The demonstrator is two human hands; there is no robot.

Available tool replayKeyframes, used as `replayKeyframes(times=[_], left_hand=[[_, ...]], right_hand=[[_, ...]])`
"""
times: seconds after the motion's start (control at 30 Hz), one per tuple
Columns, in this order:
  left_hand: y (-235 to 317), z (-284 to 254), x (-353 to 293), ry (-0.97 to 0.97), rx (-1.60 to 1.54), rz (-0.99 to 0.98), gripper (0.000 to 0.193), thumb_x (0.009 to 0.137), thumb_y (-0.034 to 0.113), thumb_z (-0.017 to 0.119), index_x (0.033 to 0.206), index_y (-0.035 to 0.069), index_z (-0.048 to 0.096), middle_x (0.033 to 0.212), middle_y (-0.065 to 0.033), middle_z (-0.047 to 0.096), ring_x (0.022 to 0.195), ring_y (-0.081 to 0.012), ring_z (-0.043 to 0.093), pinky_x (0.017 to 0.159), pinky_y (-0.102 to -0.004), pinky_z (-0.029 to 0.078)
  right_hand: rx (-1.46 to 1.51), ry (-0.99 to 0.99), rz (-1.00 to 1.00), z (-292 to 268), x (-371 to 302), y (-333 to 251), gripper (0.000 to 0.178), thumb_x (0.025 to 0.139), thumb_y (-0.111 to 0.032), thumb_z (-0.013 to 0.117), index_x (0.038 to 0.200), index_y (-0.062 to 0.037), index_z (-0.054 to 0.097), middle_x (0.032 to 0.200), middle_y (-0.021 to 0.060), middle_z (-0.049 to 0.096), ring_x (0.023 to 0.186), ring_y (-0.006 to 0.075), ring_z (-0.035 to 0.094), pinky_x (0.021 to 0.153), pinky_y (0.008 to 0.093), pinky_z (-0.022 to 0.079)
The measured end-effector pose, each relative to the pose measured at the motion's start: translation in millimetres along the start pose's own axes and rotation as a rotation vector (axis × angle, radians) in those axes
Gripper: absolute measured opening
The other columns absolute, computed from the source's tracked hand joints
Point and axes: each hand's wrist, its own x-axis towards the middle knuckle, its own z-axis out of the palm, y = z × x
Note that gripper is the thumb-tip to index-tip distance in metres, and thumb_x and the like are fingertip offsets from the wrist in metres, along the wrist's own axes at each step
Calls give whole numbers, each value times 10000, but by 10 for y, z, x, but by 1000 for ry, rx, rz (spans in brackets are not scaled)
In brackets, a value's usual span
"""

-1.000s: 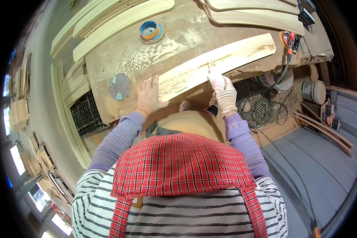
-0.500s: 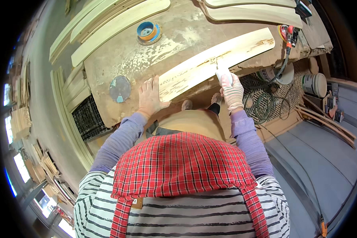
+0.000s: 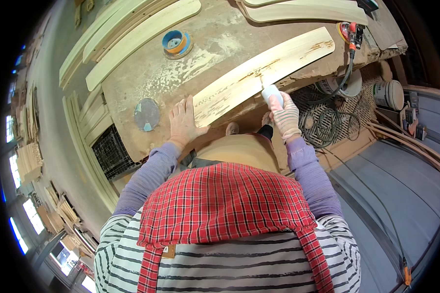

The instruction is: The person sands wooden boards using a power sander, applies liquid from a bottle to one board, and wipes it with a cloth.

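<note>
A long, pale wooden board [image 3: 264,75] with slightly curved edges and dark brown streaks lies at a slant along the bench's near edge. My left hand [image 3: 183,122] rests at its left end, fingers stretched out, the thumb along the near corner. My right hand [image 3: 284,116], in a thin pale glove, is wrapped round a small white bottle [image 3: 272,94]. The bottle's narrow tip points at a dark streak near the middle of the board; whether it touches the wood I cannot tell.
On the workbench [image 3: 132,73] are a blue and orange tape roll [image 3: 175,43] and a round grey disc [image 3: 146,115]. A red sander [image 3: 352,36] with a hose sits far right. More boards [image 3: 142,41] lie behind. White buckets [image 3: 388,95] and coiled hose [image 3: 331,128] are below right.
My right hand and the bottle have drawn slightly back toward me, the bottle still pointing at the streak. My left hand stays at the board's end. The whole view has shifted a little.
</note>
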Motion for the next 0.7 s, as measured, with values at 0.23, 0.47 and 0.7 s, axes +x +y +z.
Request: replayKeyframes(times=[0.23, 0.47, 0.7], left_hand=[[-254, 76, -85, 68, -168, 139, 1218, 572, 450, 858, 1525, 4, 247, 1411, -222, 410, 1304, -405, 390, 1122, -501, 297], [-255, 111, -15, 106, -272, 208, 1104, 581, 374, 884, 1464, -10, 344, 1359, -212, 447, 1271, -394, 413, 1085, -468, 351], [121, 173, 226, 77, -326, 128, 1109, 582, 378, 899, 1476, 23, 348, 1377, -196, 442, 1289, -384, 396, 1111, -482, 324]], right_hand=[[-22, -33, -14, -84, -76, 138, 320, 966, -252, 636, 1229, -73, 601, 748, -7, 581, 532, 41, 487, 465, 223, 412], [-201, -45, -123, 226, -65, 241, 381, 954, -339, 638, 1223, -70, 609, 836, 120, 673, 675, 177, 637, 643, 337, 542], [-204, -1, 7, 256, 19, -28, 342, 965, -290, 596, 1206, -49, 621, 891, 118, 696, 715, 166, 606, 700, 335, 529]])
